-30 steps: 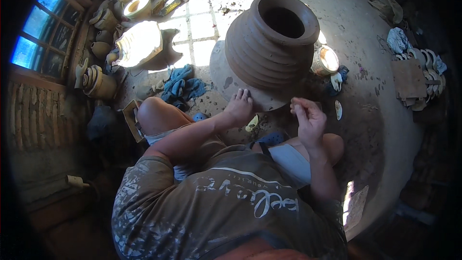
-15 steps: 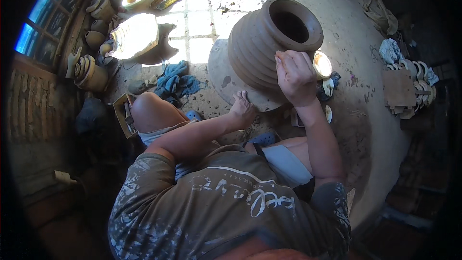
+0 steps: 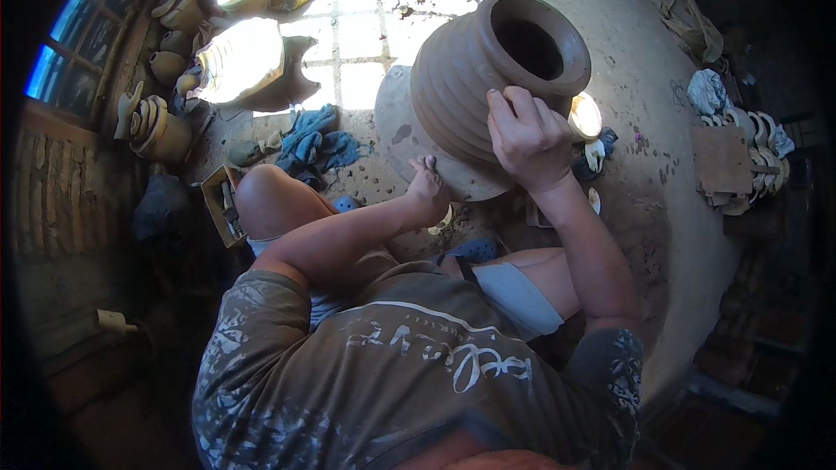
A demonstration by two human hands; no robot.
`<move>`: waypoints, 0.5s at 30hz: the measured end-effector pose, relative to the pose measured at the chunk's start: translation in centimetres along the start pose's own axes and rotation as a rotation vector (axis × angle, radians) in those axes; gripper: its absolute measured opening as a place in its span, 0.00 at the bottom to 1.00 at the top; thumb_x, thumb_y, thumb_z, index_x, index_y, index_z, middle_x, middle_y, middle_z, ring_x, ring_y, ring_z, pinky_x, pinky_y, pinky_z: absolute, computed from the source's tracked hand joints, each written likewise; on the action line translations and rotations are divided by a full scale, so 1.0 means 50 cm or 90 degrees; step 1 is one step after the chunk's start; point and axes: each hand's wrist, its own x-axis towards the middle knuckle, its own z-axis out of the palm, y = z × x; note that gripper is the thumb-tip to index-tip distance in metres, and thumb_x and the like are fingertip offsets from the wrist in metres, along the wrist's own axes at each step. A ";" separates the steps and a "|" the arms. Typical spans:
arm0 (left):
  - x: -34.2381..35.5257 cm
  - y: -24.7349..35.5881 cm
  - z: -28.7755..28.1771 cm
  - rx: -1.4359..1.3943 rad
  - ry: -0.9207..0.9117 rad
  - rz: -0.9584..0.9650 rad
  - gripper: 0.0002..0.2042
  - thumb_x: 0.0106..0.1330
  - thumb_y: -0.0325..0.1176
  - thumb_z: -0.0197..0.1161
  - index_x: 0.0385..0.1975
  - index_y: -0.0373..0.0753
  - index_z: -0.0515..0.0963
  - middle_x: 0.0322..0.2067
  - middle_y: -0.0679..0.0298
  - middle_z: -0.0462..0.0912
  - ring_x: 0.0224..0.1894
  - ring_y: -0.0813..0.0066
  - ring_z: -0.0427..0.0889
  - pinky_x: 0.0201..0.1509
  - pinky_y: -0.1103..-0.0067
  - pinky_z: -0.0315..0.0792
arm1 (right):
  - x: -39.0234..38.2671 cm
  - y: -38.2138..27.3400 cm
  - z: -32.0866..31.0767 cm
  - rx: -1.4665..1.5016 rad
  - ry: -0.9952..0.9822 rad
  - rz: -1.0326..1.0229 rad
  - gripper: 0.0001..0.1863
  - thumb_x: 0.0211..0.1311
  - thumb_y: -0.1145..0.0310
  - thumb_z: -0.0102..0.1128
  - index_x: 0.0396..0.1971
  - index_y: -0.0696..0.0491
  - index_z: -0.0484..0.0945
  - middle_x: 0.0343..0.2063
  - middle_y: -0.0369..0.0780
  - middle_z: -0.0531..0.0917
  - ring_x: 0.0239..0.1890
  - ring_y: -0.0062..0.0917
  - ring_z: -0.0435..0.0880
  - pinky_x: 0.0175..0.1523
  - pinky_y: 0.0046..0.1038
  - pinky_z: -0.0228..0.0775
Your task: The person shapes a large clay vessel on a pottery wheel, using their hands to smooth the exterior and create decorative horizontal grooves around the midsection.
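Hiding pot (image 3: 457, 78) partly: R hand (image 3: 533, 139); cloth (image 3: 318, 141) nr wheel (image 3: 396, 117).

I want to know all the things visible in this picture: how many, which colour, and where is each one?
Ridged clay vessel: 1, grey-brown, upper centre
Round plate: 1, grey, under the vessel
Crumpled cloth: 1, blue, left of the plate
Wooden box: 1, brown, lower left of the cloth
Pots: several, brownish, upper left
Window: 1, blue-lit, upper left
Curved pieces: several, pale, far right
Clogs: 2, blue, near the plate
T-shirt: 1, dark with white print, bottom centre
Left hand: 1, bare, at the plate's near edge
Right hand: 1, bare, by the vessel's near side

Smaller shadowed things: too unclear to count.
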 end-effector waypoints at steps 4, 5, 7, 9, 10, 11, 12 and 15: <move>0.015 -0.020 0.022 0.020 0.014 0.009 0.35 0.69 0.46 0.62 0.72 0.33 0.71 0.73 0.25 0.59 0.76 0.20 0.56 0.70 0.33 0.57 | 0.001 -0.008 0.009 0.069 0.026 0.049 0.10 0.58 0.73 0.72 0.41 0.52 0.87 0.36 0.36 0.83 0.31 0.28 0.87 0.34 0.31 0.80; 0.009 -0.027 0.014 0.026 -0.001 0.021 0.34 0.69 0.46 0.61 0.72 0.33 0.71 0.73 0.26 0.59 0.76 0.20 0.56 0.70 0.33 0.57 | -0.007 -0.009 0.013 0.066 0.049 0.061 0.10 0.58 0.73 0.73 0.41 0.53 0.87 0.36 0.36 0.83 0.31 0.28 0.87 0.34 0.31 0.80; -0.036 -0.039 -0.042 -0.017 -0.002 0.036 0.31 0.68 0.43 0.59 0.68 0.29 0.75 0.73 0.27 0.60 0.77 0.26 0.58 0.74 0.40 0.57 | -0.030 -0.010 0.018 0.057 0.094 0.082 0.10 0.60 0.73 0.73 0.41 0.53 0.87 0.35 0.37 0.83 0.30 0.29 0.87 0.34 0.31 0.80; -0.047 -0.041 -0.055 -0.041 0.005 0.034 0.30 0.67 0.42 0.58 0.65 0.27 0.77 0.73 0.27 0.61 0.77 0.29 0.59 0.76 0.43 0.57 | -0.025 -0.011 0.019 0.051 0.100 0.073 0.09 0.60 0.72 0.73 0.41 0.53 0.88 0.35 0.37 0.83 0.29 0.30 0.86 0.34 0.30 0.79; -0.044 -0.039 -0.049 -0.042 0.014 0.026 0.30 0.67 0.42 0.58 0.65 0.27 0.77 0.73 0.27 0.61 0.76 0.29 0.60 0.76 0.43 0.58 | -0.022 -0.013 0.018 0.048 0.103 0.069 0.09 0.60 0.72 0.74 0.41 0.52 0.88 0.35 0.37 0.83 0.28 0.30 0.86 0.33 0.30 0.79; -0.040 -0.038 -0.042 -0.043 0.023 0.018 0.30 0.67 0.42 0.58 0.64 0.26 0.77 0.73 0.26 0.61 0.76 0.28 0.61 0.76 0.44 0.58 | -0.015 -0.017 0.012 0.051 0.094 0.063 0.09 0.59 0.72 0.74 0.40 0.52 0.89 0.34 0.36 0.83 0.27 0.29 0.86 0.33 0.30 0.79; -0.032 -0.036 -0.032 -0.040 0.033 0.012 0.30 0.68 0.42 0.57 0.64 0.26 0.77 0.73 0.26 0.61 0.76 0.28 0.61 0.75 0.43 0.58 | -0.007 -0.023 0.001 0.052 0.085 0.057 0.09 0.59 0.72 0.74 0.40 0.52 0.89 0.34 0.36 0.83 0.26 0.29 0.85 0.32 0.29 0.78; -0.015 -0.029 -0.010 -0.027 0.050 0.001 0.30 0.70 0.42 0.56 0.66 0.27 0.76 0.72 0.28 0.63 0.75 0.26 0.61 0.73 0.40 0.58 | -0.001 -0.019 0.002 0.028 0.056 0.052 0.08 0.58 0.72 0.74 0.39 0.51 0.90 0.31 0.34 0.82 0.24 0.27 0.83 0.30 0.29 0.76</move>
